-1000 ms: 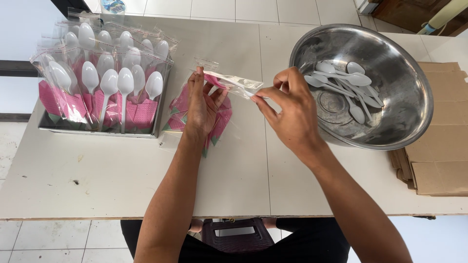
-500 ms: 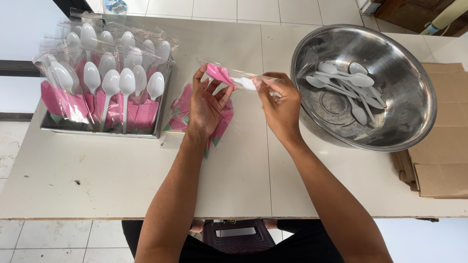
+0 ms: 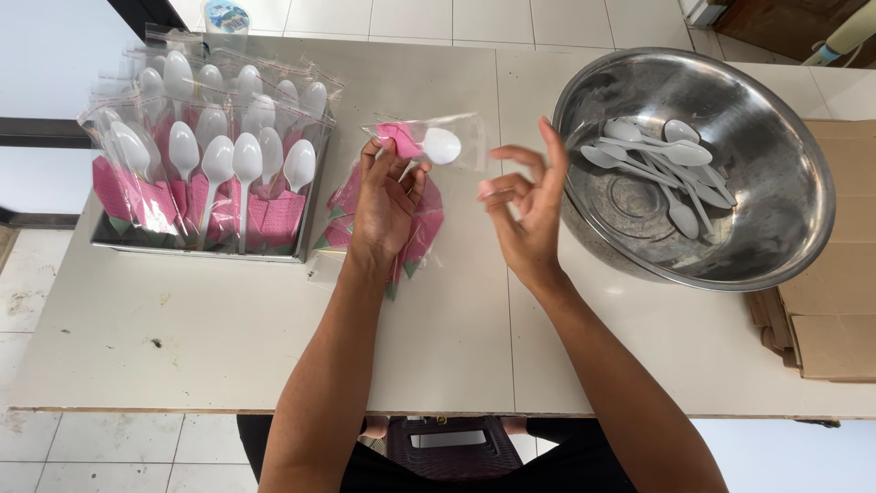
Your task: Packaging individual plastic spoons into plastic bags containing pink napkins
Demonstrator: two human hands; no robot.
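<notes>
My left hand (image 3: 383, 201) holds up a clear plastic bag (image 3: 429, 144) with a white plastic spoon and a folded pink napkin inside it. My right hand (image 3: 525, 205) hovers just right of the bag with fingers spread, holding nothing. Under my left hand lies a small pile of pink napkins in clear bags (image 3: 420, 228) on the white table (image 3: 182, 338).
A metal tray (image 3: 210, 246) at the left holds several bagged spoon-and-napkin sets standing upright. A large steel bowl (image 3: 776, 228) at the right contains several loose white spoons (image 3: 657, 160). Flattened cardboard (image 3: 835, 319) lies at the right edge.
The spoon has gone fully into the bag. My right hand has let go of it and drawn back to the right, fingers apart. My left hand still holds the bag.
</notes>
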